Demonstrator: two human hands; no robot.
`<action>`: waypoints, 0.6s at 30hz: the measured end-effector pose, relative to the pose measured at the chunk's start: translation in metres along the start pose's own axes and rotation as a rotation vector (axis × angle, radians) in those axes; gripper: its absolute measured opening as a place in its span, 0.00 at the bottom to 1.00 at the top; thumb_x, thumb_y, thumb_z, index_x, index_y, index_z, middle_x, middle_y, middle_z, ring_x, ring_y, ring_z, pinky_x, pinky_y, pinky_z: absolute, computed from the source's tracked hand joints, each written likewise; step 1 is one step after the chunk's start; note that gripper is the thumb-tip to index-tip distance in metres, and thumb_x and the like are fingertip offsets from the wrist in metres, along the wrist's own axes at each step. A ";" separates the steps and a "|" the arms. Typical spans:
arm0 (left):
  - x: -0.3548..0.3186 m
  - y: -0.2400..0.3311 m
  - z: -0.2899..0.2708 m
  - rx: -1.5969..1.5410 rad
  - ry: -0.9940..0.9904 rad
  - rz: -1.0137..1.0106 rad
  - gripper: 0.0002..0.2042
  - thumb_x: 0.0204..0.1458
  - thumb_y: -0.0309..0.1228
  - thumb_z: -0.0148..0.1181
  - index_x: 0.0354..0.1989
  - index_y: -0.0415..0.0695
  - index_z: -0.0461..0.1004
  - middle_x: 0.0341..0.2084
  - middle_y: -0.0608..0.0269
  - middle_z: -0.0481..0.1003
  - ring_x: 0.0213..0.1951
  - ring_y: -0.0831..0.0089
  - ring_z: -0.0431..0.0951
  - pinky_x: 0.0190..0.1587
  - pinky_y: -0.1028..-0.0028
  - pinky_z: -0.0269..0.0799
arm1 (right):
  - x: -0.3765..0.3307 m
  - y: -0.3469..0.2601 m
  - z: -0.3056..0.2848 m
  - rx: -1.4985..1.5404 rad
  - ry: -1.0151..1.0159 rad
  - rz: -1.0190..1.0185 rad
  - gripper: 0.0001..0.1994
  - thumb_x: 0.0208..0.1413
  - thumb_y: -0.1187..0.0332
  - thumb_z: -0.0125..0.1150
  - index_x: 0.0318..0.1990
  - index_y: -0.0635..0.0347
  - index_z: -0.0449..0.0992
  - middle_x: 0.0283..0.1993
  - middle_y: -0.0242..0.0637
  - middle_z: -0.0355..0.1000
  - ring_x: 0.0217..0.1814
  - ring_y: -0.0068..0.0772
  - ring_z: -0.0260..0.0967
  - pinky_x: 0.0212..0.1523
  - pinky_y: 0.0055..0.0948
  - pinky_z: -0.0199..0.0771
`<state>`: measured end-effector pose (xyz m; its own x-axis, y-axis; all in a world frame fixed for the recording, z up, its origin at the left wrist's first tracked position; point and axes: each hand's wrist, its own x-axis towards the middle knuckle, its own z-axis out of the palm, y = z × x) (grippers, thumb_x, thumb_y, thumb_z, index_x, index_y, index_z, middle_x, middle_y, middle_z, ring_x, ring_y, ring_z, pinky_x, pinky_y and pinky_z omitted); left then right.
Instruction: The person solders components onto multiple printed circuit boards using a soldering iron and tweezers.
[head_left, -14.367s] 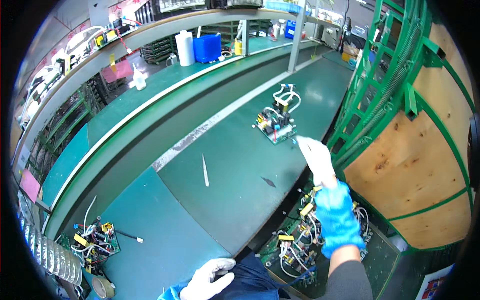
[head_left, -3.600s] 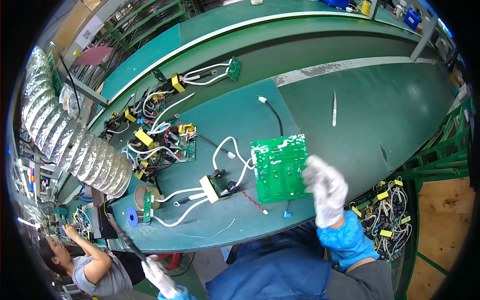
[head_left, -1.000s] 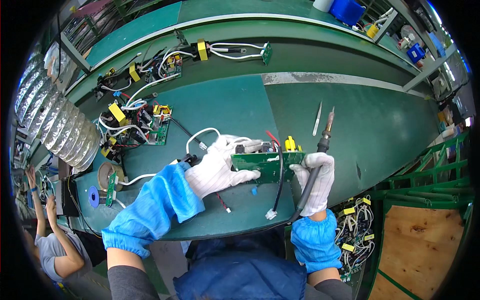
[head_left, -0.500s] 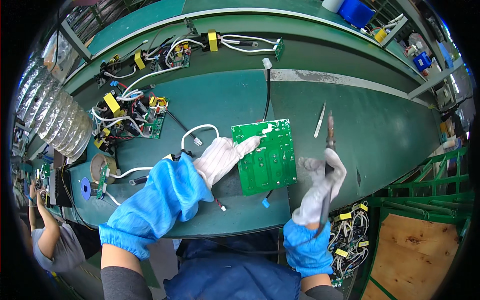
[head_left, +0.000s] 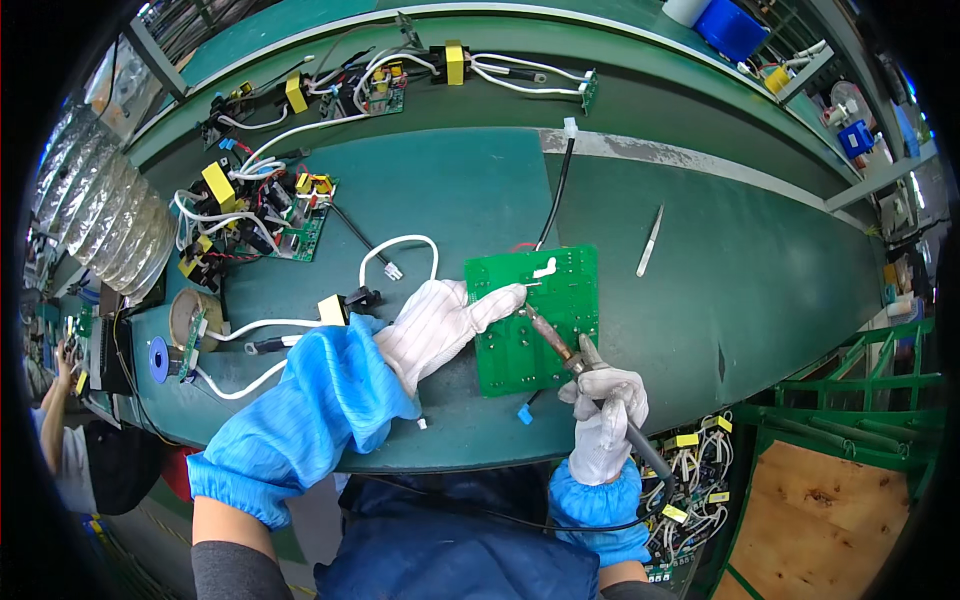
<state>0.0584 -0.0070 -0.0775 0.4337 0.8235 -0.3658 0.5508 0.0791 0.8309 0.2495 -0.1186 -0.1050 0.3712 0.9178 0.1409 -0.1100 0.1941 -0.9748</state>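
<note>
A green circuit board lies solder side up on the bench, with a white patch near its top edge. My left hand, in a white glove, reaches over the board's left edge. Its fingertips are pinched, and a short, thin silvery strand, apparently solder wire, sticks out from them. My gloved right hand is wrapped around a soldering iron. The iron's tip is over the board, just below my left fingertips; whether it touches cannot be seen. A black cable with a white plug runs out behind the board.
White tweezers lie right of the board. Wired board assemblies sit at the left, near a tape roll and blue spool. More assemblies are below right. A silver duct and a co-worker are far left.
My right hand has brought the soldering iron down and left, from upright beside the board to over it. My left hand stays at the board's left edge. The view has shifted slightly.
</note>
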 end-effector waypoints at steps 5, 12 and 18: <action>-0.001 0.000 0.000 -0.023 0.014 0.006 0.24 0.60 0.49 0.48 0.52 0.40 0.72 0.36 0.52 0.78 0.35 0.62 0.76 0.43 0.68 0.70 | 0.001 0.001 0.001 -0.020 0.031 0.013 0.18 0.63 0.61 0.43 0.30 0.67 0.71 0.25 0.45 0.72 0.17 0.23 0.65 0.20 0.19 0.64; -0.001 -0.001 0.002 0.009 0.036 0.010 0.24 0.60 0.49 0.48 0.51 0.40 0.73 0.35 0.51 0.78 0.34 0.60 0.76 0.42 0.67 0.70 | 0.002 0.002 -0.004 -0.014 -0.013 0.048 0.17 0.62 0.62 0.43 0.30 0.69 0.70 0.22 0.44 0.71 0.16 0.27 0.66 0.65 0.52 0.60; -0.003 0.003 0.000 -0.015 0.008 -0.002 0.24 0.61 0.49 0.47 0.49 0.39 0.73 0.33 0.50 0.78 0.34 0.60 0.76 0.41 0.67 0.69 | 0.002 0.003 -0.004 -0.047 -0.017 0.015 0.17 0.63 0.62 0.43 0.30 0.68 0.70 0.22 0.43 0.70 0.17 0.26 0.66 0.64 0.52 0.62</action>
<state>0.0585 -0.0088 -0.0738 0.4270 0.8277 -0.3643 0.5407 0.0892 0.8364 0.2540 -0.1178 -0.1083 0.3538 0.9264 0.1291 -0.0714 0.1643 -0.9838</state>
